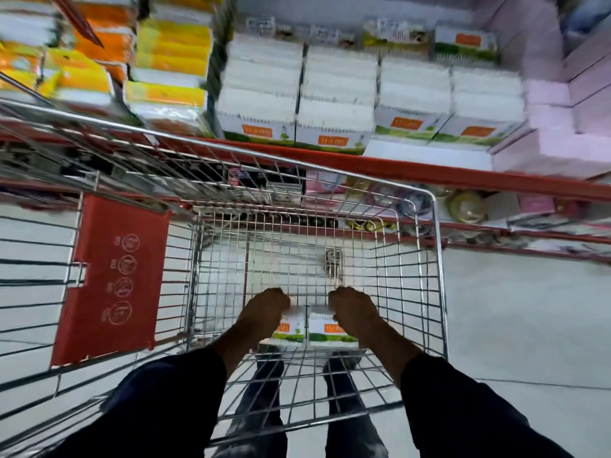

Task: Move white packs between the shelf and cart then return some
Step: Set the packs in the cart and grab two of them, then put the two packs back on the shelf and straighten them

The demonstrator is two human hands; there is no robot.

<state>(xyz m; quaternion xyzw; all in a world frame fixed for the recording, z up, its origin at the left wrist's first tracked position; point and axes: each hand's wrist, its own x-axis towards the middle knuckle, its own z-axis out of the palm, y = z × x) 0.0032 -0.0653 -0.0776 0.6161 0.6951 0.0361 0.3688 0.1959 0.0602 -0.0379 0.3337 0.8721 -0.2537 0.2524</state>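
Both of my hands reach down into the wire shopping cart (426, 206). My left hand (264, 309) grips one white pack (292, 327) with an orange label and green edge. Right beside it lies a second white pack (327, 330), and my right hand (352, 307) is closed on that one. The two packs touch side by side, low near the cart's floor at its near end. On the shelf ahead, several stacks of the same white packs (334, 104) stand in rows behind the red shelf edge (429, 171).
The cart's red fold-down seat flap (112, 279) hangs at the left. Yellow and orange packs (165, 61) fill the shelf's left, pink packs (568, 104) its right. Lower shelves hold small mixed goods (466, 206). My legs show through the cart floor above the pale tiles.
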